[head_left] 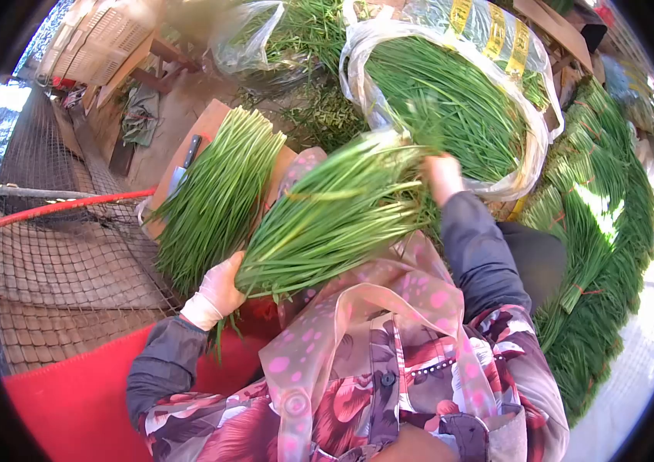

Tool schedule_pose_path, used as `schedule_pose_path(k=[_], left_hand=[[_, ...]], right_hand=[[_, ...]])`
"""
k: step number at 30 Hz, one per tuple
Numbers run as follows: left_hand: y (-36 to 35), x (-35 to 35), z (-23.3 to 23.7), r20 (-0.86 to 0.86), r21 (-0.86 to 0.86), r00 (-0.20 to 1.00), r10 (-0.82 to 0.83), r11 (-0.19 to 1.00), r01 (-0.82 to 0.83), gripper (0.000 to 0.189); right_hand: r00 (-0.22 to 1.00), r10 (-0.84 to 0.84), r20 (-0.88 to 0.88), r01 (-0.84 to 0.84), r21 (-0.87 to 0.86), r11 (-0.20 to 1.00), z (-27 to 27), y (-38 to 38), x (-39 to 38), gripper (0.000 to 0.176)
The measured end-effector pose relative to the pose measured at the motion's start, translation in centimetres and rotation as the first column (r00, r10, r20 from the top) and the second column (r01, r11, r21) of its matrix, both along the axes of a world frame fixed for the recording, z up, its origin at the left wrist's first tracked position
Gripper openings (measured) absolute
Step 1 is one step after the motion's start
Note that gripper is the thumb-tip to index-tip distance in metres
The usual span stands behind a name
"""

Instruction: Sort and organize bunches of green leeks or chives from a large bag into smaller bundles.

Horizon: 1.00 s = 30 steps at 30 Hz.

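Observation:
A large bunch of garlic chives (334, 208) lies across my lap, over a pink-spotted clear apron (373, 285). My left hand (217, 291), in a pale glove, is closed round its leafy end at the lower left. At the bunch's other end is my right hand (444, 179), blurred by motion, with its fingers smeared; I cannot tell what is in them. Smeared green leaves show just above that hand. Left of my bunch, a second pile of chives (215, 192) rests on a wooden board (205, 125), beside a black-handled knife (187, 162).
An open plastic bag (354, 69) full of chives stands ahead. Tied chive bundles (585, 231) are stacked along my right. To the left are netting (65, 269), a red bar (73, 209) and a plastic crate (100, 42). Trimmings (327, 115) litter the floor.

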<state>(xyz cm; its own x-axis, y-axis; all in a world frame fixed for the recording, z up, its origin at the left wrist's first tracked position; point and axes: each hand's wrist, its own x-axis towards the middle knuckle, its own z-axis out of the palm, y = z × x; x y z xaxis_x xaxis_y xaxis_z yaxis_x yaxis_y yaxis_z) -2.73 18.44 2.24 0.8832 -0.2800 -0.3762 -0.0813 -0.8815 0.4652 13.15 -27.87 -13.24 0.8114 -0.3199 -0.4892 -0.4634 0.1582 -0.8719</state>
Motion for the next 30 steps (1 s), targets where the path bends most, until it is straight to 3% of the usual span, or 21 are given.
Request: schedule_pose_path(k=[1,2,5,6,7,8,15,17,18,19,21,22,23,25,27,29,30], left_hand=[[0.1,0.0,0.2,-0.046,-0.004,0.999,-0.013,1.000,0.012,0.055],[0.5,0.0,-0.2,-0.052,-0.009,0.999,-0.014,1.000,0.014,0.055],[0.7,0.6,-1.1,-0.082,-0.123,0.997,-0.013,0.992,0.003,0.055],[0.1,0.9,-0.7,-0.096,-0.117,0.995,0.001,0.993,-0.012,0.055],[-0.4,1.1,-0.3,-0.111,-0.109,0.994,0.015,0.994,-0.028,0.055],[-0.7,1.3,0.2,-0.107,-0.053,0.994,-0.009,0.999,0.003,0.055],[-1.3,0.8,1.4,-0.015,0.089,0.997,-0.081,0.993,0.082,0.055],[-1.4,0.8,1.7,-0.059,0.111,0.997,-0.051,0.992,0.057,0.058],[-1.3,0.8,1.8,-0.064,0.104,0.997,-0.052,0.993,0.058,0.059],[-1.2,0.7,1.8,-0.069,0.098,0.996,-0.051,0.994,0.058,0.061],[-1.3,0.6,2.2,-0.033,0.075,0.997,-0.063,0.995,0.066,0.062],[-1.3,0.4,2.3,0.002,0.057,0.997,-0.075,0.996,0.075,0.063],[-1.3,0.2,2.5,0.000,0.054,0.998,-0.069,0.996,0.069,0.063],[-1.2,0.0,2.9,0.044,0.064,0.993,-0.112,0.992,0.109,0.063],[-0.7,-0.6,3.2,-0.004,0.066,0.997,-0.076,0.995,0.076,0.061],[0.0,-1.3,3.3,-0.015,0.120,0.999,-0.031,0.992,0.032,0.061],[0.3,-1.7,3.3,0.043,0.126,0.998,-0.050,0.991,0.044,0.062]], right_hand=[[0.992,-0.124,-0.018,0.124,0.017,0.992,1.8,-1.5,-0.3,0.017],[0.992,-0.125,-0.023,0.126,0.012,0.992,4.1,-1.6,-1.0,0.017],[0.937,0.310,0.158,-0.275,-0.212,0.938,8.1,1.0,-3.3,0.025],[0.839,0.439,0.320,-0.254,-0.484,0.838,6.6,2.6,-3.9,0.034],[0.758,0.637,0.139,-0.267,-0.826,0.497,8.1,4.3,-4.1,0.045],[0.666,0.739,0.105,-0.152,-0.950,0.272,8.2,6.2,-4.1,0.044],[0.518,0.853,-0.065,-0.181,-0.983,0.036,9.2,11.1,-3.6,0.030],[0.395,0.918,0.029,-0.215,-0.969,0.123,9.1,10.2,-3.7,0.029],[0.339,0.930,0.143,-0.274,-0.930,0.243,8.2,9.3,-3.2,0.029],[0.303,0.939,0.163,-0.315,-0.913,0.260,8.4,8.4,-3.3,0.032],[0.501,0.863,0.066,-0.759,-0.445,0.475,10.1,6.7,-4.0,0.034],[0.520,0.850,0.083,-0.774,-0.376,0.510,10.2,6.0,-4.0,0.035],[0.683,0.724,0.097,-0.721,-0.067,0.690,10.5,5.8,-4.3,0.034],[0.726,0.684,0.069,-0.656,-0.228,0.720,9.6,3.6,-3.6,0.029],[0.887,0.412,0.211,-0.352,-0.268,0.897,6.1,-0.8,-2.1,0.021],[0.986,0.042,0.159,-0.041,-0.008,0.999,5.2,-5.7,-0.7,0.023],[0.987,0.035,0.154,-0.031,-0.027,0.999,4.3,-8.5,-0.1,0.023]])
